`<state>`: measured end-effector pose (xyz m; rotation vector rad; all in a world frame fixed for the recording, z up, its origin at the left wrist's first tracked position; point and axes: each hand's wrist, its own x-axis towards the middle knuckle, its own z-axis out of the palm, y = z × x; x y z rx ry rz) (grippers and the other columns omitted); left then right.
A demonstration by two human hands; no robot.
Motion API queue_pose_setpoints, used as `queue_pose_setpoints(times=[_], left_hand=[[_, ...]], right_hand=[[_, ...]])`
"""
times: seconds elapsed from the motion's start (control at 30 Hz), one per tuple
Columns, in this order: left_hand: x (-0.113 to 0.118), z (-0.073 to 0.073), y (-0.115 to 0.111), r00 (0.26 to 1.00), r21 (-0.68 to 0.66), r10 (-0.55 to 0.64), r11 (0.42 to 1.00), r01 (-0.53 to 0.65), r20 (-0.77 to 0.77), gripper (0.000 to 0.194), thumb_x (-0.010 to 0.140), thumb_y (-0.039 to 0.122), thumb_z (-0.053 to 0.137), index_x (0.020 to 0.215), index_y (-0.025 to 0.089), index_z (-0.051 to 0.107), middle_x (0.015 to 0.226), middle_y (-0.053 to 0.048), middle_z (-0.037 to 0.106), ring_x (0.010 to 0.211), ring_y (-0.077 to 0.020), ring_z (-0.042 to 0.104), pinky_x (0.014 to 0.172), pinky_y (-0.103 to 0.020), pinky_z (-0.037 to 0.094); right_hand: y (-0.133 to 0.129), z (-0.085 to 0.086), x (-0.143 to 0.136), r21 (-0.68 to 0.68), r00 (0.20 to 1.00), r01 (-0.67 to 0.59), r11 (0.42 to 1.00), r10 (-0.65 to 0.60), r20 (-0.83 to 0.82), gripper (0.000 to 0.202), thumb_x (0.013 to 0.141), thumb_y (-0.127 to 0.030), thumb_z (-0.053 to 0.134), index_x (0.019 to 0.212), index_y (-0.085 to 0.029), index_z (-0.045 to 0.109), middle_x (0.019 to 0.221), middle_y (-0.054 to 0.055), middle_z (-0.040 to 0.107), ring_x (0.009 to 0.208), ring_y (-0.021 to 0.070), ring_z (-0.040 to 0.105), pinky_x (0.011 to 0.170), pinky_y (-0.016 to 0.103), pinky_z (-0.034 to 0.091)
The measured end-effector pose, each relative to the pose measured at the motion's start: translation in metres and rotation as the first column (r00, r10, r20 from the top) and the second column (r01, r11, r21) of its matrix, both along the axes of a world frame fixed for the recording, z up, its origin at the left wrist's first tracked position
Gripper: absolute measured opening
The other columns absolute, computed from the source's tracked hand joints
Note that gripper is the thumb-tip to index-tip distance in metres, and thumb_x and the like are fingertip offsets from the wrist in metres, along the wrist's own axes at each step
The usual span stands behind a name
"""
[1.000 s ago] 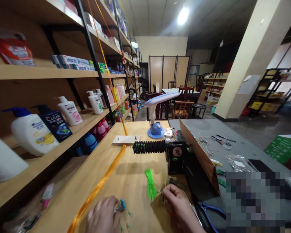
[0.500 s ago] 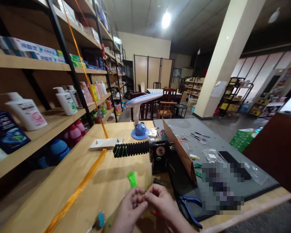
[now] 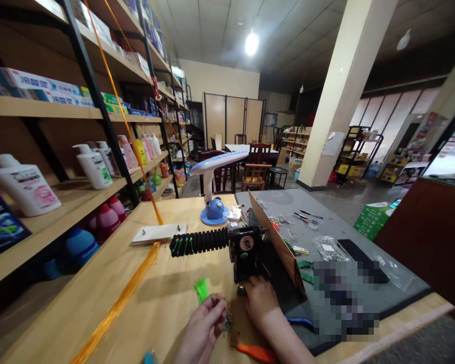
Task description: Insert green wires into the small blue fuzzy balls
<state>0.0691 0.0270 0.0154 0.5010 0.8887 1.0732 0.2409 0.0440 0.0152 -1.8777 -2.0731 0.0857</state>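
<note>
My left hand [image 3: 208,323] is closed in a pinch above the wooden table. What its fingertips hold is too small to make out. Small dark and greenish bits [image 3: 228,323] show beside its fingers; I cannot tell whether they hang from it or lie on the table. A bundle of bright green strands [image 3: 201,290] lies just beyond. My right hand [image 3: 261,302] reaches down by the base of a black clamp device [image 3: 246,250], fingers curled and partly hidden. A small dark piece [image 3: 241,290] is at its fingertips. Below that forearm lies an orange-handled tool [image 3: 256,351].
A ridged black foam roll [image 3: 200,241] with green threads projects left from the device. Orange strands [image 3: 123,298] run across the table past a white plate [image 3: 159,233]. A blue lamp [image 3: 214,210], an upright cardboard sheet [image 3: 276,240] and blue-handled pliers [image 3: 301,321] stand or lie around.
My right hand has come away from my left and moved forward and right to the device's base. My left hand stays pinched nearby. The orange-handled tool shows more, and the view has shifted slightly.
</note>
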Motion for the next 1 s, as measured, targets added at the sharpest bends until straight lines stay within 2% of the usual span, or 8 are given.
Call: queue_pose_setpoints(times=[0.17, 0.27, 0.3, 0.37, 0.43, 0.5, 0.8, 1.0], left_hand=[[-0.004, 0.002, 0.006, 0.999, 0.03, 0.036, 0.999, -0.037, 0.018, 0.042, 0.049, 0.034, 0.096, 0.08, 0.018, 0.073, 0.069, 0.002, 0.063, 0.066, -0.0109, 0.058, 0.056, -0.018, 0.046], [-0.008, 0.003, 0.011, 0.997, 0.08, 0.073, 0.994, -0.076, 0.035, 0.04, 0.05, 0.036, 0.096, 0.079, 0.018, 0.075, 0.073, 0.001, 0.064, 0.07, -0.0116, 0.059, 0.061, -0.019, 0.048], [-0.009, 0.003, 0.013, 0.994, 0.1, 0.098, 0.99, -0.101, 0.037, 0.04, 0.049, 0.036, 0.096, 0.078, 0.019, 0.075, 0.075, 0.0, 0.064, 0.072, -0.0122, 0.06, 0.064, -0.02, 0.049], [-0.01, 0.005, 0.016, 0.99, 0.15, 0.141, 0.978, -0.144, 0.03, 0.04, 0.049, 0.037, 0.096, 0.078, 0.019, 0.075, 0.079, 0.0, 0.066, 0.077, -0.0137, 0.061, 0.071, -0.022, 0.052], [-0.009, 0.007, 0.02, 0.988, 0.206, 0.155, 0.966, -0.155, 0.015, 0.039, 0.05, 0.037, 0.095, 0.077, 0.019, 0.074, 0.079, -0.001, 0.068, 0.081, -0.0155, 0.064, 0.077, -0.024, 0.053], [-0.007, 0.01, 0.022, 0.99, 0.236, 0.144, 0.961, -0.142, 0.009, 0.036, 0.053, 0.037, 0.094, 0.077, 0.02, 0.073, 0.079, -0.001, 0.069, 0.084, -0.0169, 0.065, 0.081, -0.025, 0.054], [0.006, 0.015, 0.031, 0.986, 0.107, 0.153, 0.981, -0.159, 0.067, 0.04, 0.046, 0.03, 0.096, 0.074, 0.019, 0.07, 0.074, -0.001, 0.073, 0.076, -0.0193, 0.07, 0.062, -0.024, 0.055], [0.009, 0.018, 0.035, 0.982, 0.09, 0.188, 0.978, -0.19, 0.037, 0.037, 0.047, 0.022, 0.095, 0.074, 0.019, 0.07, 0.076, -0.002, 0.073, 0.077, -0.0213, 0.072, 0.064, -0.026, 0.055]], right_hand=[[0.001, -0.003, -0.004, 0.03, 0.998, 0.026, 0.999, -0.025, -0.049, 0.022, 0.075, -0.005, 0.056, 0.089, -0.013, 0.072, 0.089, 0.015, 0.073, 0.087, 0.0287, 0.066, 0.071, 0.032, 0.044], [-0.006, -0.007, -0.014, 0.035, 0.959, 0.046, 0.998, -0.034, -0.282, 0.02, 0.082, -0.014, 0.051, 0.093, -0.016, 0.067, 0.076, 0.007, 0.07, 0.073, 0.0217, 0.066, 0.062, 0.026, 0.042], [-0.008, -0.009, -0.02, 0.013, 0.866, 0.055, 0.998, -0.041, -0.499, 0.018, 0.086, -0.021, 0.048, 0.089, -0.017, 0.066, 0.07, 0.004, 0.067, 0.066, 0.0193, 0.063, 0.059, 0.025, 0.042], [-0.009, -0.013, -0.035, -0.084, 0.483, -0.018, 0.996, -0.065, -0.873, 0.036, 0.09, -0.047, 0.044, 0.075, -0.019, 0.061, 0.058, 0.0, 0.057, 0.052, 0.0151, 0.053, 0.051, 0.023, 0.04], [-0.007, -0.016, -0.051, -0.182, 0.155, -0.102, 0.978, -0.165, -0.974, 0.059, 0.083, -0.072, 0.038, 0.067, -0.019, 0.059, 0.049, -0.003, 0.046, 0.042, 0.0116, 0.041, 0.042, 0.022, 0.034], [-0.002, -0.017, -0.063, -0.248, 0.05, -0.121, 0.961, -0.244, -0.968, 0.073, 0.074, -0.087, 0.033, 0.057, -0.02, 0.055, 0.042, -0.004, 0.04, 0.036, 0.0092, 0.033, 0.037, 0.021, 0.024], [0.014, -0.022, -0.076, -0.105, -0.009, 0.078, 0.991, -0.105, -0.994, 0.071, 0.063, -0.092, 0.049, 0.053, -0.021, 0.051, 0.051, -0.001, 0.048, 0.049, 0.0132, 0.043, 0.046, 0.025, 0.034], [0.024, -0.035, -0.075, -0.097, 0.162, 0.098, 0.99, -0.112, -0.98, 0.067, 0.08, -0.081, 0.033, 0.049, -0.023, 0.043, 0.046, -0.002, 0.043, 0.046, 0.0134, 0.041, 0.046, 0.026, 0.03]])
